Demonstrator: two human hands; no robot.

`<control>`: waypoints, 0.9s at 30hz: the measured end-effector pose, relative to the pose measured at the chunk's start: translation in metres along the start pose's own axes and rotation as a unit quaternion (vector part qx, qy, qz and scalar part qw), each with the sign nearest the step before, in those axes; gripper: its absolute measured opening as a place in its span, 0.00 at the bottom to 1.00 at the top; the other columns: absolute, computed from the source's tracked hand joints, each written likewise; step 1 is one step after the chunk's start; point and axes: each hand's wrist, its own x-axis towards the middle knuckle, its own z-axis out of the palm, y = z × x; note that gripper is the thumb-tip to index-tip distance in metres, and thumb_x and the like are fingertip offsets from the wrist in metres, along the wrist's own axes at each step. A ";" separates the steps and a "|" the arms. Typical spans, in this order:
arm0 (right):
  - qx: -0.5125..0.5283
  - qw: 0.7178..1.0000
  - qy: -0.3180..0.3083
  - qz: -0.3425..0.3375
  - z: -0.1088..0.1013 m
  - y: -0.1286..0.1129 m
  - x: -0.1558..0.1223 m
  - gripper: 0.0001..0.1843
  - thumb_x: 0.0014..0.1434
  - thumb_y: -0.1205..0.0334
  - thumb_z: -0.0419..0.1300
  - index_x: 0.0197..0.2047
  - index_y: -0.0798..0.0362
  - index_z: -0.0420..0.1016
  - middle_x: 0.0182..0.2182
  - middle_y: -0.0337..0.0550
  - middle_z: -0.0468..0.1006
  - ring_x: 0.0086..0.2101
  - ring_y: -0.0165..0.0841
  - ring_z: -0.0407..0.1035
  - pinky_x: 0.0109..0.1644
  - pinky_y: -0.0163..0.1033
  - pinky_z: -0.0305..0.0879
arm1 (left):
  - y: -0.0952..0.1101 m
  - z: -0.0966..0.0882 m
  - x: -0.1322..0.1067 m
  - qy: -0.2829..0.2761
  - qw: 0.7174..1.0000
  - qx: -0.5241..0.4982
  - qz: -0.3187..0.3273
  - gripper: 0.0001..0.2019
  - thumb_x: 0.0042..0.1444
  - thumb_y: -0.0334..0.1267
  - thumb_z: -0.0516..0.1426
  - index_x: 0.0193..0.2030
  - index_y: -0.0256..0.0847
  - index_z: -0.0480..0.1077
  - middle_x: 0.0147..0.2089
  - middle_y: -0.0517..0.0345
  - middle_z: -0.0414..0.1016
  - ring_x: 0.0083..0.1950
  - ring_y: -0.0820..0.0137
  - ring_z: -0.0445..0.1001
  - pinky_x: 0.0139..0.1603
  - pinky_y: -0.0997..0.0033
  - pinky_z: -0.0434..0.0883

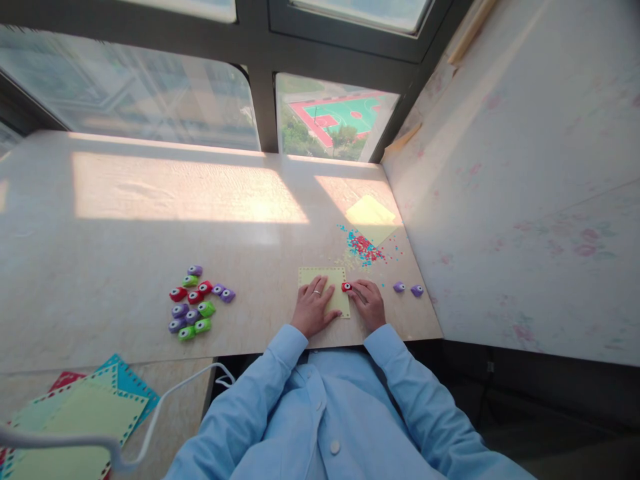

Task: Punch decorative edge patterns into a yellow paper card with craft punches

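Counter [115, 267], with a stack of coloured sheets [95, 420] at lower left, visible edges already perforated, and a loose yellow sheet [371, 210] at far right, any holes indiscernible. One pale yellow sheet [337, 276] lies flat near the front edge: holes show along top and right, lower edge partly hidden, so the remainder is unclear; left hand [313, 308] rests on it, fingers spread; right hand [369, 305] grips a red punch [347, 287] at its right edge. Spare punches [193, 315] cluster left, two purple punches [399, 287] sit right, paper bits [365, 248] lie scattered beyond.
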 end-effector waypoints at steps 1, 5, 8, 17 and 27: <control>-0.003 1.000 -0.001 0.002 0.000 0.000 0.001 0.12 0.62 0.54 0.59 0.45 0.47 0.80 0.40 0.47 0.78 0.42 0.39 0.71 0.49 0.48 0.70 | 0.001 0.001 -0.001 0.003 1.000 -0.001 -0.002 0.30 0.57 0.57 0.56 0.63 0.43 0.64 0.70 0.42 0.58 0.71 0.54 0.53 0.61 0.51 0.58; -0.005 1.000 -0.004 0.004 -0.001 -0.001 0.001 0.13 0.62 0.54 0.59 0.45 0.48 0.80 0.40 0.47 0.78 0.42 0.39 0.71 0.48 0.48 0.70 | 0.006 0.002 -0.002 0.010 1.000 -0.003 -0.013 0.30 0.58 0.56 0.55 0.63 0.42 0.64 0.70 0.43 0.57 0.71 0.54 0.53 0.62 0.52 0.58; -0.002 1.000 -0.010 0.000 -0.002 -0.002 0.002 0.13 0.62 0.54 0.59 0.45 0.48 0.80 0.40 0.47 0.79 0.42 0.39 0.71 0.48 0.48 0.70 | 0.008 0.001 0.000 0.007 1.000 -0.005 -0.021 0.30 0.58 0.55 0.56 0.63 0.42 0.64 0.70 0.43 0.57 0.72 0.55 0.53 0.62 0.52 0.58; 0.003 1.000 -0.015 0.001 -0.003 -0.001 0.002 0.12 0.62 0.54 0.60 0.44 0.48 0.80 0.40 0.47 0.79 0.42 0.39 0.72 0.48 0.48 0.70 | 0.003 -0.006 0.010 -0.010 1.000 -0.012 -0.017 0.30 0.56 0.52 0.59 0.62 0.40 0.65 0.70 0.41 0.56 0.72 0.55 0.52 0.63 0.51 0.57; 0.005 1.000 -0.013 0.006 -0.004 -0.003 0.003 0.11 0.62 0.54 0.60 0.44 0.47 0.80 0.39 0.47 0.79 0.41 0.39 0.72 0.47 0.48 0.71 | 0.009 -0.006 0.008 -0.013 1.000 -0.015 -0.023 0.28 0.55 0.49 0.60 0.60 0.39 0.66 0.69 0.39 0.59 0.71 0.52 0.53 0.63 0.49 0.58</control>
